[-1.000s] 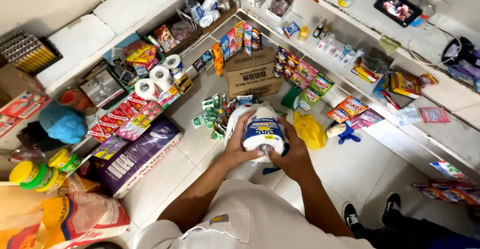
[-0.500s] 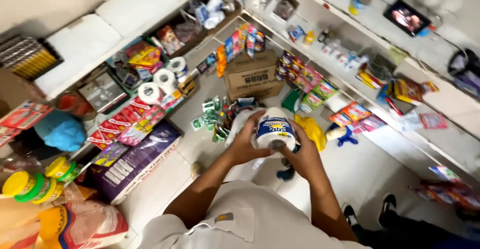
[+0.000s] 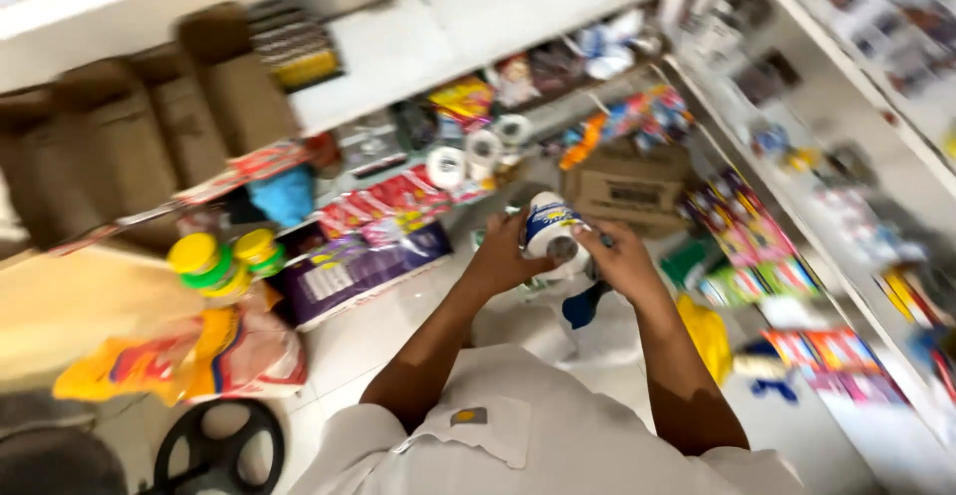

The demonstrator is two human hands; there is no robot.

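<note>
Both your left hand (image 3: 503,256) and right hand (image 3: 617,256) grip the white bottle (image 3: 550,231) above the floor; a cardboard box (image 3: 627,188) sits beyond. The view has swung left since earlier.

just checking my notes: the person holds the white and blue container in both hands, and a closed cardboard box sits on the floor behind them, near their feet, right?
Not quite. The head view shows the cardboard box on the floor ahead of the person, beyond the hands, not behind them. The rest holds: the left hand and the right hand both grip the white and blue container.
</note>
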